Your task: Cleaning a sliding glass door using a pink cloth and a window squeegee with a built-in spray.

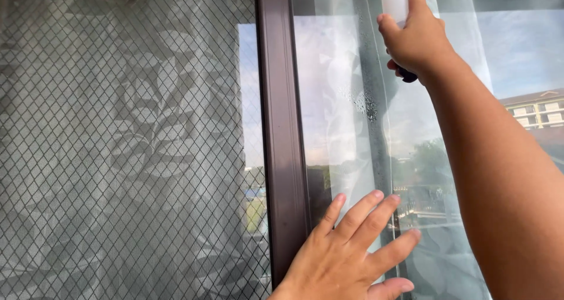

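Glass pane [343, 123] fills the right half of the frame, set in a dark brown frame post [281, 129] at centre. Left of the post, a diamond mesh screen [129, 141] with a leaf-patterned curtain behind it.

Right hand [418, 38], upper right of the frame: grip closed around a pale bottle [395, 0] with a dark part [406, 75] showing under the fist; index finger raised along its top. Most of the bottle is cut off by the frame edge.

Left hand [346, 250], lower centre: open, fingers spread flat against the glass just beside the post, holding nothing.

Droplets [365, 100] cling to the pane below the right hand, in a patch with a thin run going down.

Handling, as judged: bottle looks light, rigid plastic, easy in one fist; could turn slick if wet, so best taken round its body, finger up top. Pane is stiff, smooth, breakable; wet patches will be slippery under a palm. A flat, spread hand near the post, where the glass is best backed, seems the safe place to bear on it.
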